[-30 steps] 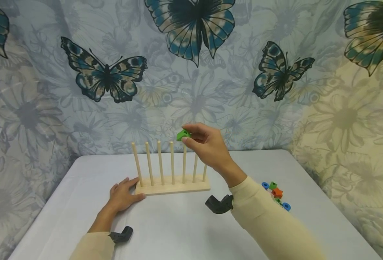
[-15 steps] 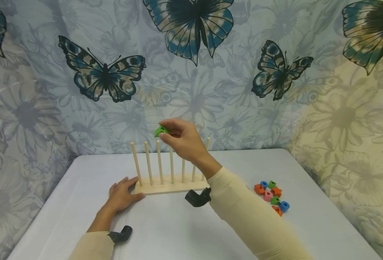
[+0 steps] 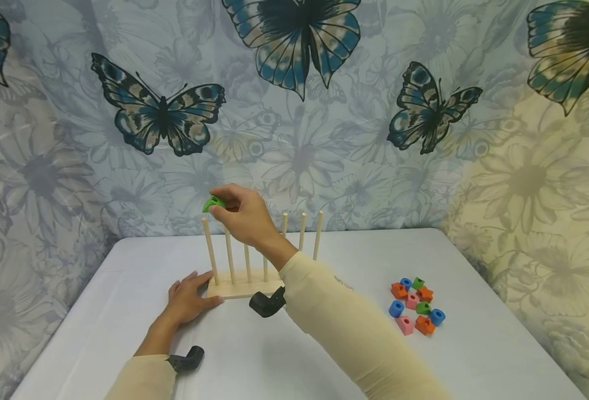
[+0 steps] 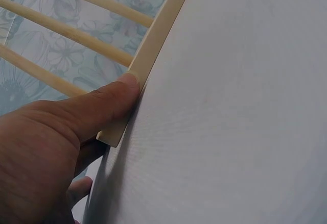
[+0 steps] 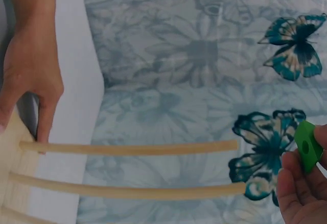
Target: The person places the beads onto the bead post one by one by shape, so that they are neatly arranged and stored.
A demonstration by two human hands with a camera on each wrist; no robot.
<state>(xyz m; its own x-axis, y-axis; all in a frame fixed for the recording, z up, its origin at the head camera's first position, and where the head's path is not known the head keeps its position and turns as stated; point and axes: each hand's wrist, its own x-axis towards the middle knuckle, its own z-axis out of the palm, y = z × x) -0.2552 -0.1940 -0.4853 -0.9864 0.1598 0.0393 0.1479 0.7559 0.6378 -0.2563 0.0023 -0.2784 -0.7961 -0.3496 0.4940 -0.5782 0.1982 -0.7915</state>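
My right hand (image 3: 246,218) pinches a green bead (image 3: 212,204) between thumb and fingers, raised over the leftmost peg (image 3: 209,250) of a wooden peg rack. In the right wrist view a round hole shows in the face of the green bead (image 5: 307,145), which is apart from the peg tips. My left hand (image 3: 189,300) grips the left end of the rack's wooden base (image 3: 244,290). Seen from the left wrist, the thumb (image 4: 115,94) lies along the front of the base (image 4: 153,45), with other fingers partly hidden behind it. No beads show on the visible pegs.
On the white table (image 3: 334,339), to the right, lies a loose group of beads: orange stars (image 3: 424,325), blue rounds (image 3: 396,309), pink beads (image 3: 405,325) and green ones (image 3: 423,308). Behind the table hangs a butterfly-patterned cloth (image 3: 304,161). The right forearm hides part of the rack.
The right hand has moved left above the pegs with the green bead, from the rack's right half to its left end. More beads on the right are uncovered. The left hand has stayed put.
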